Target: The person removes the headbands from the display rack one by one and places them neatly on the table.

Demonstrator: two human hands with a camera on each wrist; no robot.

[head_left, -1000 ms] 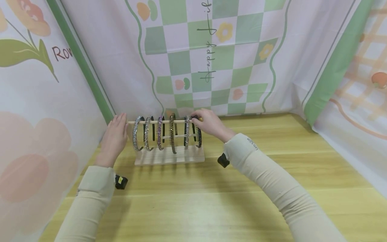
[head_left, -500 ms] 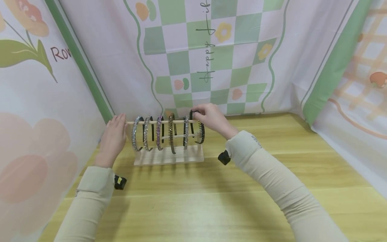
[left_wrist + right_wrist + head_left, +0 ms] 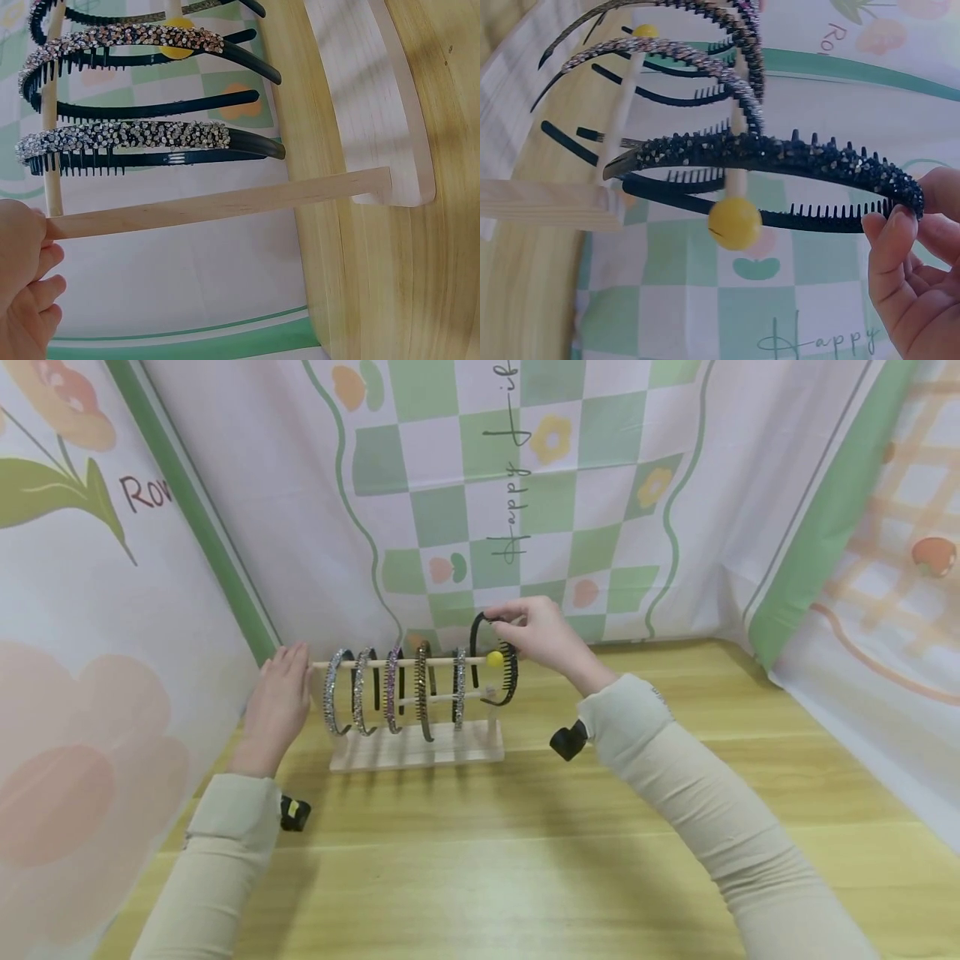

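Note:
A wooden headband stand [image 3: 417, 750] holds several rhinestone headbands along its upper rod, among them a silver headband [image 3: 127, 136], a purple headband [image 3: 392, 689] and a gold headband [image 3: 422, 693]. My right hand [image 3: 543, 631] pinches the top of a black headband with dark stones [image 3: 780, 154] between thumb and fingers. That headband is raised at the rod's right end, its two arms hanging on either side of the yellow end ball [image 3: 735, 223]. My left hand [image 3: 277, 697] grips the stand's left end, fingertips curled at the top of the upright [image 3: 217, 206].
The stand is on a wood-grain table [image 3: 465, 868] near the back. A green-checked cloth [image 3: 495, 502] hangs behind it, with printed cloths at the left [image 3: 67, 710] and right [image 3: 900, 577]. A small black wrist camera [image 3: 568, 742] sits under the right cuff.
My right hand has risen and moved right, lifting the black headband upward and uncovering the yellow end ball. My left hand stays at the stand's left end.

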